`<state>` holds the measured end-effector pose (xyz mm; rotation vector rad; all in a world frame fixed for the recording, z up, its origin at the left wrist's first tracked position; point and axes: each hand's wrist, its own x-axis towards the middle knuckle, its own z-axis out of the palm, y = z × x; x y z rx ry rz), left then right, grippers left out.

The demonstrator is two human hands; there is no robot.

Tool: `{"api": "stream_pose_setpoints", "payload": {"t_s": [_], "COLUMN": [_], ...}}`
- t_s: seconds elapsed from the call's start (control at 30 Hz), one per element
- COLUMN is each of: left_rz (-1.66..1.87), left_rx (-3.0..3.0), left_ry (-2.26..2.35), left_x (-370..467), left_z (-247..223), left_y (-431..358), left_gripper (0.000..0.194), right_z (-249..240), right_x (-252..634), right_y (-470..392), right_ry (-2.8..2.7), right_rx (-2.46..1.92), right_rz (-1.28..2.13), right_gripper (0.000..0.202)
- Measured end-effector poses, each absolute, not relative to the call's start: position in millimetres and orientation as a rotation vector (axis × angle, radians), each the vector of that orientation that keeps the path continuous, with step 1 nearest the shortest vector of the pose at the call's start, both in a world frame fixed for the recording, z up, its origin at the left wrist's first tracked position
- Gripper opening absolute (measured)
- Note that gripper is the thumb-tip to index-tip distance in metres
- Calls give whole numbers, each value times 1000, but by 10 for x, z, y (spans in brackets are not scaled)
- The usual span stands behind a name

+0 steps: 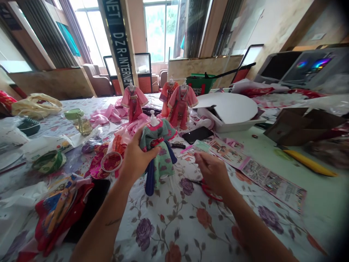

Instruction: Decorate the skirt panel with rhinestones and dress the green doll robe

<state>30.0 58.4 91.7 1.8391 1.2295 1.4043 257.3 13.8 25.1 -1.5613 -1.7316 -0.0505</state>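
Note:
A small green dress (163, 160) with pink trim and dark blue bands stands upright on a little white form, over the flowered cloth. My left hand (139, 154) is wrapped round its upper left side, with the thumb across the front. To the right, apart from the dress, my right hand (212, 170) is closed near a pale green packet (202, 146); whatever its fingers pinch is too small to name. Red-handled scissors (211, 192) lie partly under my right hand. Behind the dress stand small pink dresses (183, 103) on similar forms.
A black phone (197, 135) and a white round board (227, 108) lie beyond my right hand. Printed sheets (272, 180) stretch rightward. At left are a tape roll (111, 162), a green roll (47, 162), a lidded cup (83, 125) and red fabric (61, 214).

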Motion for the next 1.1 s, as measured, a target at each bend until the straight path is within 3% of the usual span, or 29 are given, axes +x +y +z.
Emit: {"api": "stream_pose_setpoints", "payload": {"t_s": [0.2, 0.63, 0.73, 0.87, 1.0, 1.1], "left_rz": [1439, 1455, 1458, 1445, 1417, 1423], "left_rx": [1743, 1662, 1721, 1849, 1862, 1844], "left_ry": [1296, 1245, 1216, 1243, 1248, 1256], "left_x": [156, 134, 196, 335, 446, 481], "left_z": [897, 857, 863, 887, 879, 860], "left_y": [697, 755, 699, 559, 437, 405], "left_gripper": [50, 58, 61, 63, 66, 65], "right_z": [-124, -100, 144, 873, 1526, 1718], "right_x": [3035, 2701, 2627, 2372, 2080, 1928], "right_y": [138, 223, 192, 203, 336, 432], "right_ry": [-1697, -2102, -2036, -1780, -1693, -1714], "right_rx": [-1650, -1423, -1426, -1232, -1096, -1158], "right_rz": [-88, -279, -229, 133, 15, -115], "right_gripper": [24, 22, 21, 20, 20, 23]}}
